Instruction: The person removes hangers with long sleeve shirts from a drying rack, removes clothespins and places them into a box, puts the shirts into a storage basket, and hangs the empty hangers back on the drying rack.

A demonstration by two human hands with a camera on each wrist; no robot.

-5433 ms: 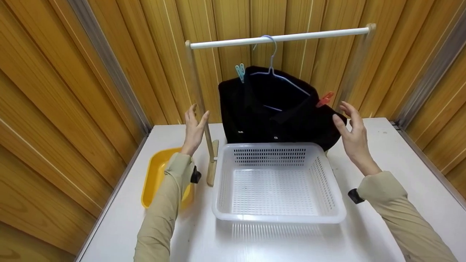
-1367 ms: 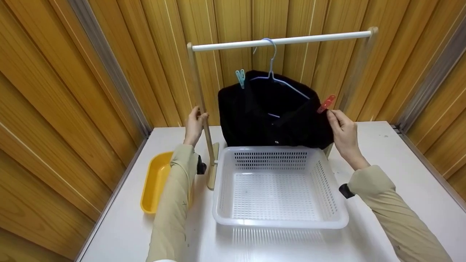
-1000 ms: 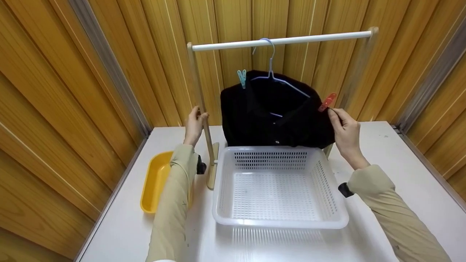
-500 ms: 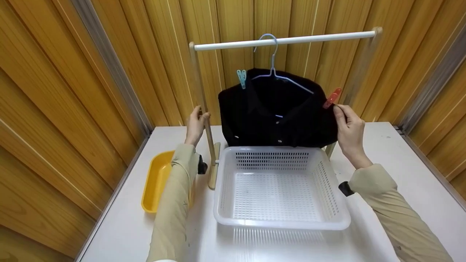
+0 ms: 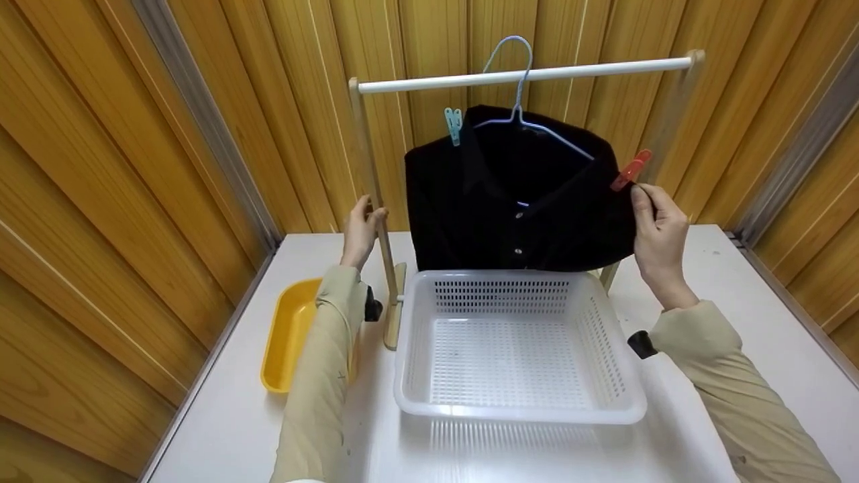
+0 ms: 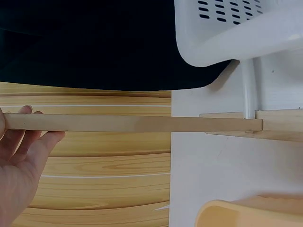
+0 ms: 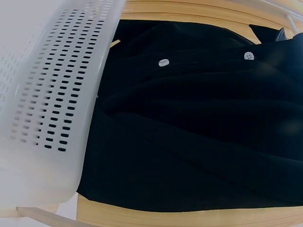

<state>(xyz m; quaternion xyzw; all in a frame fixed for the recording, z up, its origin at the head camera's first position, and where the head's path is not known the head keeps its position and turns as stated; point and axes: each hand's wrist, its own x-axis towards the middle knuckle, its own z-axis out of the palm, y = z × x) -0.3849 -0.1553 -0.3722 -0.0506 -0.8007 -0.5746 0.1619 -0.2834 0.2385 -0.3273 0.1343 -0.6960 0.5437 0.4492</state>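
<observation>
A black button-up shirt is on a purple wire hanger. The hanger's hook arches over the white rod of a small garment rack, its top well above the rod. A light blue clothespin grips one shoulder and a red clothespin the other. My right hand pinches the shirt's shoulder between thumb and fingers, right below the red clothespin. My left hand grips the rack's wooden post. In the right wrist view dark cloth with two white buttons fills the middle, and the right hand is out of sight.
A white perforated basket stands on the white table in front of the shirt's lower edge. Beyond my left forearm lies a yellow tray, partly covered by the sleeve. Wood-patterned panels enclose the back and sides.
My right hand has taken hold of the shirt's shoulder and moved up and right. Hanger, shirt and clothespins rose with it, the hook lifting off the rod. My left hand closed round the post.
</observation>
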